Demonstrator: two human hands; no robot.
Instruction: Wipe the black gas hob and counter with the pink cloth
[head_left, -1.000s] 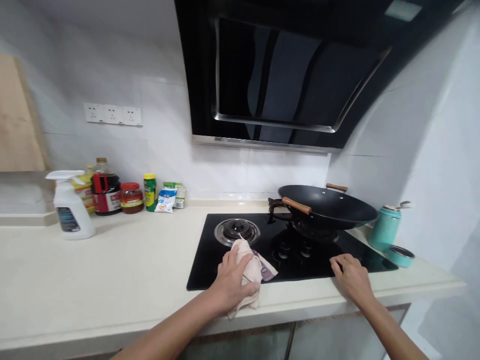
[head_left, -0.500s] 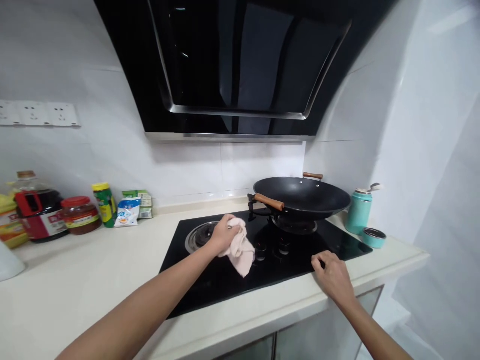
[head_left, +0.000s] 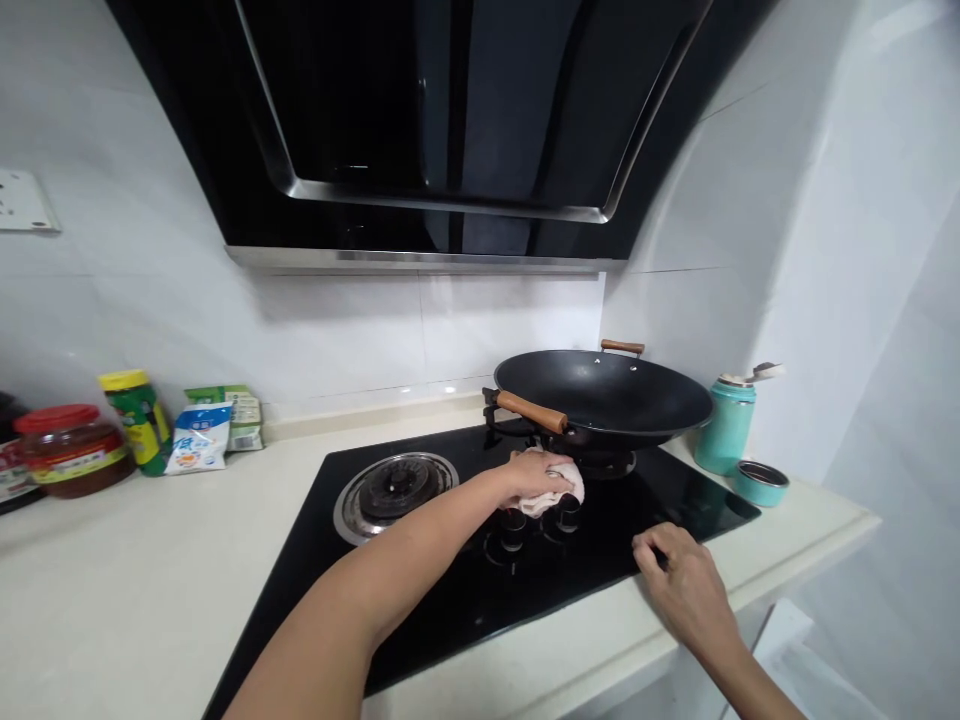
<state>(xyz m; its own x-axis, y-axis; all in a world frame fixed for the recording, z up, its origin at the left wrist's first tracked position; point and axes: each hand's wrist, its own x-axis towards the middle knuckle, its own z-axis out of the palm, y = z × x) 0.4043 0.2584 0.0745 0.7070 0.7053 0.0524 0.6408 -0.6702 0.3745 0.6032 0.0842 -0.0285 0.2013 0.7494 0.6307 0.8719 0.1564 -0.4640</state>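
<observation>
My left hand (head_left: 534,474) is closed over a pale pink cloth (head_left: 573,486), pressing it onto the black glass cooktop (head_left: 480,610) just behind two black control knobs (head_left: 568,512). Part of the cloth is hidden under my fingers. Close behind it stands a large black wok (head_left: 600,395) on the right burner, its wooden handle (head_left: 532,410) pointing towards me. My right hand (head_left: 684,580) rests at the front right edge of the cooktop, fingers curled in a loose fist with nothing visible in it. Left of the cloth lies the uncovered left burner (head_left: 397,487).
A teal flask (head_left: 726,428) and its teal cup (head_left: 761,483) stand on the counter at right. Seasoning packets (head_left: 201,437), a green yellow-capped container (head_left: 137,420) and a red-lidded jar (head_left: 75,452) line the back left. A black range hood (head_left: 435,215) hangs overhead.
My left hand has moved right with the cloth, from beside the left burner to behind the knobs. My right hand stays by the cooktop's edge. The view has shifted to the right.
</observation>
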